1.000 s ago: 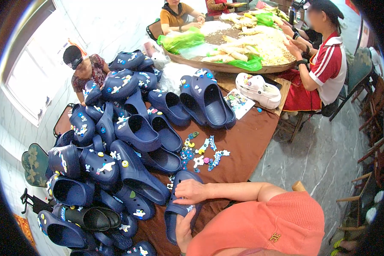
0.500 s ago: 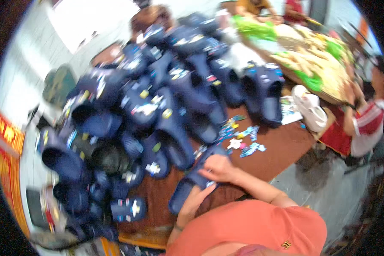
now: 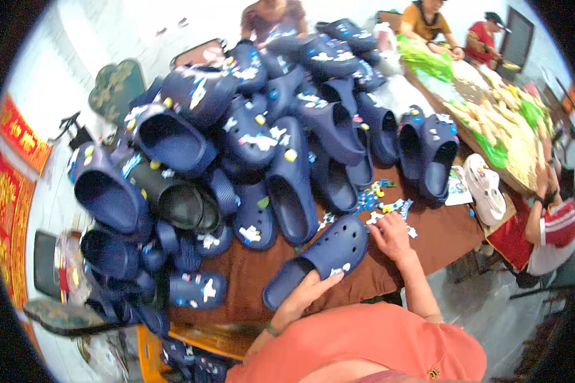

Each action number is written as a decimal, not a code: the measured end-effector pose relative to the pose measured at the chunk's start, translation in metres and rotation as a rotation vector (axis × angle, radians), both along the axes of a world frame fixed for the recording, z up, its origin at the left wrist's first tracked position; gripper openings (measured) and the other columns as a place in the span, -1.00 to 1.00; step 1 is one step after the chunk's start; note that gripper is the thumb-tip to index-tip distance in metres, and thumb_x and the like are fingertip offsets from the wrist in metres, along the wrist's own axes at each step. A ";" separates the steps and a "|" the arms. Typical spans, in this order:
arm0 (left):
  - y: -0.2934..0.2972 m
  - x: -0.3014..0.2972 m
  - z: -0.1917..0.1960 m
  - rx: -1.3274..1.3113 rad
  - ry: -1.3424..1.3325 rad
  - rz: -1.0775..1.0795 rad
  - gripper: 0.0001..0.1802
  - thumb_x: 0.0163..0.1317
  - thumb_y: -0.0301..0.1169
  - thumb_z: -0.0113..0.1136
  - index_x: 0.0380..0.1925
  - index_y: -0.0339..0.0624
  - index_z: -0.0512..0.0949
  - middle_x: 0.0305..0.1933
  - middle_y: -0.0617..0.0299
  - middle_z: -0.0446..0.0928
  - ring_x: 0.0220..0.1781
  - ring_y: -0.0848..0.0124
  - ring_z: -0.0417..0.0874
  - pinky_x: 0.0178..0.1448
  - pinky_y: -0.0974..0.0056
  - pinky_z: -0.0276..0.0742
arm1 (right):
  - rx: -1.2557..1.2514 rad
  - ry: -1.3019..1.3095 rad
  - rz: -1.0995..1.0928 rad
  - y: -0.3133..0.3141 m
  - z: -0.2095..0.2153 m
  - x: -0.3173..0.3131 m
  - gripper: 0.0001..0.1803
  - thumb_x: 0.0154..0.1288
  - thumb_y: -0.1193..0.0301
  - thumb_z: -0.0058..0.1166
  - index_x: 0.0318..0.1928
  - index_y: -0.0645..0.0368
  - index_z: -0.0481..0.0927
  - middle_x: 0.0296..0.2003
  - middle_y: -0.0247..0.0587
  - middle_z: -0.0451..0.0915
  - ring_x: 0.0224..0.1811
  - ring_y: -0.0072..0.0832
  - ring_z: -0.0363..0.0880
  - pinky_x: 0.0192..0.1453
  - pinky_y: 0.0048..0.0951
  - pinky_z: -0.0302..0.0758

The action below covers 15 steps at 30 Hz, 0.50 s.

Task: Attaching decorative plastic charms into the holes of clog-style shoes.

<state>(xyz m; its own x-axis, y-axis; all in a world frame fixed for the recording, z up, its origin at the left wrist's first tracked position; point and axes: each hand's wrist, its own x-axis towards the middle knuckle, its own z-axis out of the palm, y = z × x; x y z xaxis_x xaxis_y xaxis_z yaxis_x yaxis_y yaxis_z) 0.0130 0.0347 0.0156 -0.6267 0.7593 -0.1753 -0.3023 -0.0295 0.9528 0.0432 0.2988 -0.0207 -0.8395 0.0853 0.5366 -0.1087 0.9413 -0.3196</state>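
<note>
At my far left a heap of navy clogs [image 3: 236, 140] climbs over the brown table [image 3: 441, 236], many dotted with small coloured charms, and one black clog [image 3: 182, 204] lies among them. Nearer me, a single navy clog [image 3: 319, 258] lies by itself on the tabletop, toe pointing up and to the right, just beside the heap. My left hand [image 3: 306, 293] rests against its near side, fingers spread along the edge and steadying it rather than closing round it. My right hand [image 3: 390, 233] sits at the toe end of that clog, fingers curled down onto the table; I cannot tell whether they pinch anything. Just beyond it lies a scatter of loose charms [image 3: 380, 203]. Further right a pair of navy clogs [image 3: 428, 150] stands side by side, then a white clog [image 3: 485, 188], and a long tray [image 3: 524, 188] where other people sit working.
</note>
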 end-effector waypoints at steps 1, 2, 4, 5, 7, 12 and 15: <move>0.000 0.003 -0.004 -0.050 -0.039 -0.023 -0.38 0.36 -0.35 0.16 0.34 -0.34 0.23 0.36 0.20 0.29 0.38 0.38 0.29 0.46 0.29 0.14 | 0.063 0.072 0.006 0.001 0.007 0.005 -0.76 0.15 0.29 0.27 -0.38 0.16 0.53 -0.40 -0.13 0.52 -0.26 -0.12 0.49 -0.16 -0.22 0.40; 0.003 0.002 -0.005 -0.060 -0.037 -0.069 -0.38 0.36 -0.35 0.16 0.34 -0.34 0.23 0.36 0.20 0.29 0.38 0.38 0.29 0.46 0.29 0.14 | 0.128 0.141 0.007 0.004 0.016 0.004 -0.75 0.16 0.26 0.26 -0.35 0.16 0.55 -0.36 -0.13 0.55 -0.23 -0.12 0.50 -0.12 -0.25 0.42; 0.001 0.003 0.001 -0.079 -0.039 0.004 -0.38 0.34 -0.36 0.18 0.33 -0.35 0.25 0.35 0.19 0.31 0.37 0.38 0.31 0.45 0.29 0.16 | 0.098 0.176 0.040 0.007 0.028 -0.008 -0.74 0.22 0.24 0.21 -0.27 0.18 0.59 -0.26 -0.12 0.59 -0.19 -0.13 0.53 -0.07 -0.28 0.44; -0.007 0.002 0.002 -0.159 -0.100 0.021 -0.40 0.33 -0.36 0.19 0.31 -0.35 0.27 0.34 0.19 0.33 0.35 0.38 0.33 0.44 0.29 0.17 | -0.008 0.259 0.088 0.013 0.040 -0.023 -0.78 0.24 0.29 0.19 -0.25 0.19 0.60 -0.28 -0.13 0.60 -0.23 -0.17 0.55 -0.13 -0.28 0.46; -0.005 0.006 0.006 -0.117 -0.098 0.027 -0.41 0.33 -0.38 0.18 0.30 -0.36 0.28 0.33 0.19 0.34 0.35 0.38 0.34 0.44 0.29 0.17 | -0.188 0.432 0.154 0.036 0.095 -0.055 -0.86 0.29 0.40 0.12 -0.22 0.20 0.61 -0.35 -0.13 0.60 -0.35 -0.24 0.58 -0.27 -0.32 0.48; 0.001 0.005 -0.009 -0.033 -0.095 0.022 -0.44 0.32 -0.44 0.17 0.29 -0.35 0.30 0.32 0.18 0.35 0.34 0.36 0.35 0.44 0.28 0.18 | -0.381 0.505 -0.123 0.062 0.206 -0.034 -0.85 0.39 0.52 -0.03 -0.19 0.16 0.63 -0.45 -0.13 0.63 -0.53 -0.37 0.61 -0.45 -0.44 0.48; -0.003 0.003 -0.009 -0.077 -0.092 0.055 -0.47 0.34 -0.41 0.15 0.27 -0.32 0.33 0.27 0.20 0.40 0.29 0.38 0.40 0.39 0.27 0.22 | -0.300 0.433 0.340 0.018 0.158 -0.032 -0.94 0.26 0.49 0.15 -0.27 0.12 0.66 -0.35 -0.15 0.67 -0.50 -0.33 0.64 -0.45 -0.40 0.52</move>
